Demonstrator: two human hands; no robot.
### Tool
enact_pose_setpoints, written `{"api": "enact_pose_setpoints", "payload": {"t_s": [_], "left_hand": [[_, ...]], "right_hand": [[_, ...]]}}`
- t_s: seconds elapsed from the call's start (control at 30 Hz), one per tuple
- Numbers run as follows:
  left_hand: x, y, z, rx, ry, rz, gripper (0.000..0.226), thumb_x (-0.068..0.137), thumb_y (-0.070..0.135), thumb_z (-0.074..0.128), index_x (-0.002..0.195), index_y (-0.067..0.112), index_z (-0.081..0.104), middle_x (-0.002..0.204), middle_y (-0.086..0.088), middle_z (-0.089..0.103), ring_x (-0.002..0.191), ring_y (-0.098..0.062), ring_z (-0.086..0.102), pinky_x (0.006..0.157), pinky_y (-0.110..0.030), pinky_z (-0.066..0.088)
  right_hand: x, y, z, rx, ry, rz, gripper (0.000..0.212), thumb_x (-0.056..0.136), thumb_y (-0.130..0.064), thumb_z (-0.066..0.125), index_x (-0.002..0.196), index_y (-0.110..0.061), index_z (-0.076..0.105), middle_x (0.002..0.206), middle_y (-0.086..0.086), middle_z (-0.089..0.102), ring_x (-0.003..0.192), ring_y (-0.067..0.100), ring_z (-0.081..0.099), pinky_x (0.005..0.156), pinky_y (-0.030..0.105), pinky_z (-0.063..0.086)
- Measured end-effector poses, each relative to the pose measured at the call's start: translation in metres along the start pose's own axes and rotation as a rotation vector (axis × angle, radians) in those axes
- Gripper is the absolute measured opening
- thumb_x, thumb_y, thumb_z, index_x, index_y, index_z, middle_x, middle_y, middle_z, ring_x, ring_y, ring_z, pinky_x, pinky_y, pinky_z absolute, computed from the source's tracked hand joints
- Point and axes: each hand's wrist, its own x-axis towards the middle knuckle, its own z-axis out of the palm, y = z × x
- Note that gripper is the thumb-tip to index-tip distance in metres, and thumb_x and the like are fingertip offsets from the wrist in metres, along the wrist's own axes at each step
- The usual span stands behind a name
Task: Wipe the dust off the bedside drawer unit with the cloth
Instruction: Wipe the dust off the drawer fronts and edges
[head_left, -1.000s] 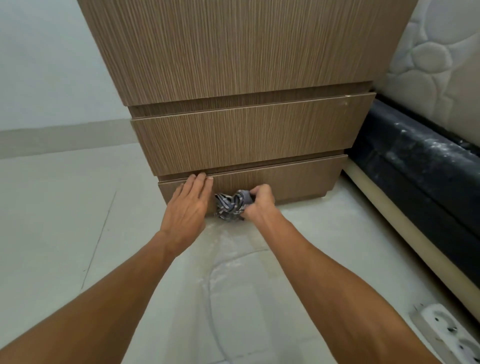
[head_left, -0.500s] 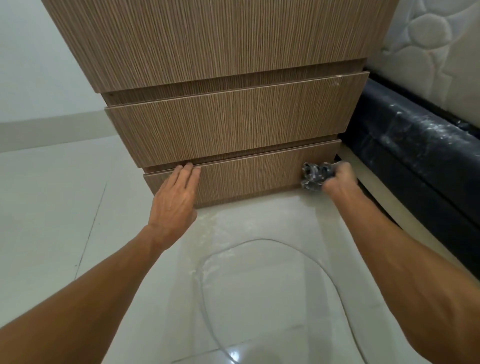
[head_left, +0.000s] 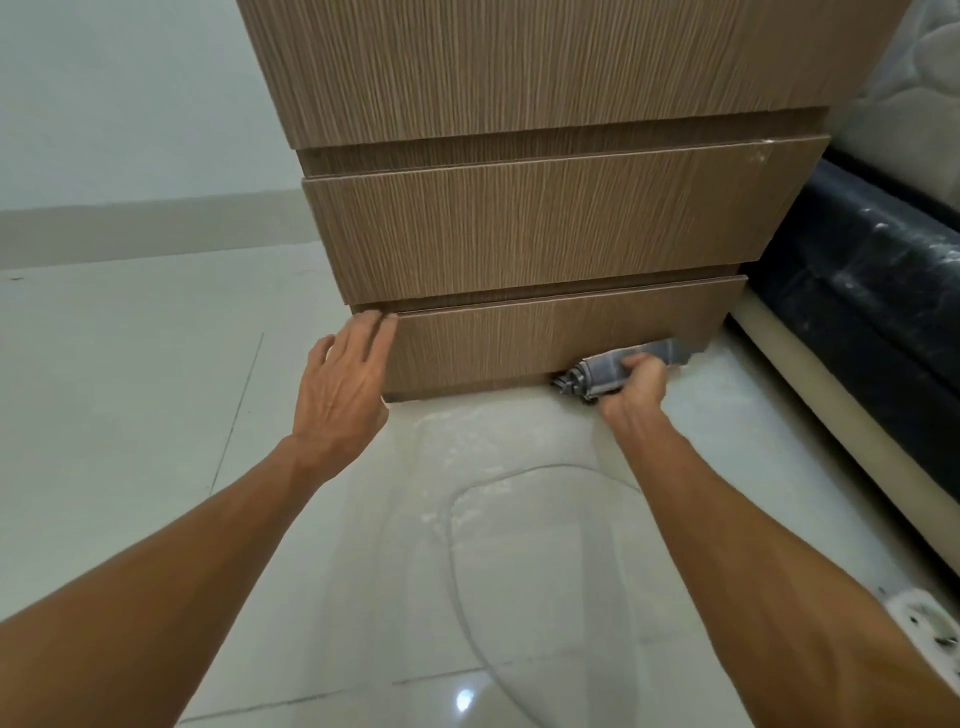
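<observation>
The wood-grain bedside drawer unit (head_left: 530, 228) stands on the pale tiled floor, with its drawer fronts stacked one above another. My right hand (head_left: 636, 387) grips a bunched grey striped cloth (head_left: 602, 374) and presses it against the bottom edge of the lowest drawer front (head_left: 519, 343), right of centre. My left hand (head_left: 345, 384) lies flat with fingers together on the left end of that lowest front, its fingertips at the top edge.
A black bed base (head_left: 857, 280) with a white quilted mattress (head_left: 914, 78) stands close to the unit's right side. A white power strip (head_left: 930, 629) lies on the floor at the lower right. A pale wall and skirting run behind on the left.
My right hand swept the cloth rightwards along the lowest drawer front, then came back left and down to its bottom edge. My left hand stayed on the left end.
</observation>
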Motion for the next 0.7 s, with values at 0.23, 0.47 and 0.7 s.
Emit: {"api": "enact_pose_setpoints", "payload": {"t_s": [0.23, 0.47, 0.7], "left_hand": [[-0.005, -0.02, 0.006, 0.0, 0.011, 0.01, 0.084, 0.063, -0.013, 0.06, 0.142, 0.002, 0.035, 0.146, -0.016, 0.04, 0.131, -0.032, 0.042, 0.1, -0.045, 0.041], [-0.028, -0.034, -0.01, -0.047, -0.149, -0.102, 0.086, 0.07, 0.004, 0.067, 0.147, 0.004, 0.027, 0.155, -0.015, 0.03, 0.139, -0.03, 0.034, 0.104, -0.047, 0.038], [-0.081, -0.059, -0.11, -0.407, -0.379, -0.509, 0.061, 0.088, 0.006, 0.047, 0.146, 0.004, 0.029, 0.152, -0.015, 0.032, 0.139, -0.031, 0.032, 0.108, -0.044, 0.033]], "right_hand": [[-0.075, 0.094, 0.045, 0.047, -0.146, 0.147, 0.042, 0.072, -0.008, 0.061, 0.114, -0.01, 0.052, 0.1, 0.013, 0.06, 0.087, 0.031, 0.064, 0.074, 0.046, 0.058], [-0.157, 0.166, 0.073, -0.24, -0.263, 0.453, 0.044, 0.079, 0.01, 0.05, 0.122, 0.004, 0.053, 0.105, 0.023, 0.064, 0.092, 0.037, 0.066, 0.089, 0.053, 0.054], [-0.274, 0.099, 0.061, -0.409, -0.43, 0.785, 0.036, 0.08, -0.006, 0.048, 0.114, -0.004, 0.059, 0.107, 0.017, 0.064, 0.097, 0.035, 0.064, 0.086, 0.046, 0.055]]}}
